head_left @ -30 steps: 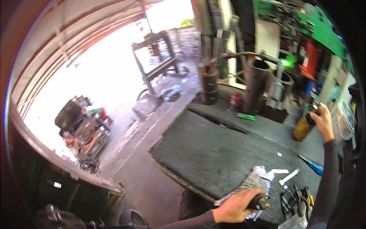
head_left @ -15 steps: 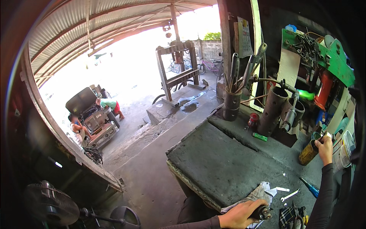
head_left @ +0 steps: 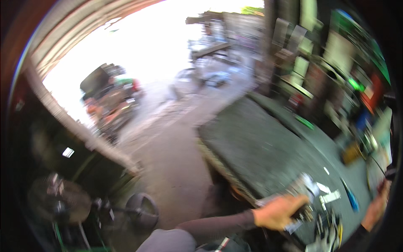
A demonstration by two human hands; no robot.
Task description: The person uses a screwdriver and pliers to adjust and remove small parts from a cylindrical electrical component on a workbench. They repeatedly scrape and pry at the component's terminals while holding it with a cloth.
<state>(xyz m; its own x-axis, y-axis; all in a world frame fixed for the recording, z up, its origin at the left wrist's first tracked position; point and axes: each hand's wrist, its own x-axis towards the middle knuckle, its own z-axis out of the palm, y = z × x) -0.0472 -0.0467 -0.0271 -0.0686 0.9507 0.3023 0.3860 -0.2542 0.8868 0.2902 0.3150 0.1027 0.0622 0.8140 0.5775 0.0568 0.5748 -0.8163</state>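
The picture is heavily motion-blurred. My left hand (head_left: 279, 212) is closed around a silvery metal part (head_left: 303, 187) that lies at the near edge of the dark workbench (head_left: 260, 143). My right hand (head_left: 375, 208) is low at the right rim of the view, above the bench's near right corner. Blur hides its fingers and whatever may be in them. A yellow can (head_left: 351, 153) stands on the bench farther back, apart from that hand. A blue-handled tool (head_left: 351, 197) and small white pieces (head_left: 329, 196) lie between my two hands.
Shelves and a green board (head_left: 361, 63) with tools fill the back right. Left of the bench a concrete floor (head_left: 176, 143) runs out to a bright yard, where a person (head_left: 126, 90) crouches by a machine. A fan (head_left: 63, 201) stands at lower left.
My right hand has dropped from the yellow can at the back of the bench to the near right corner. The view has swung and blurred. My left hand stays on the metal part.
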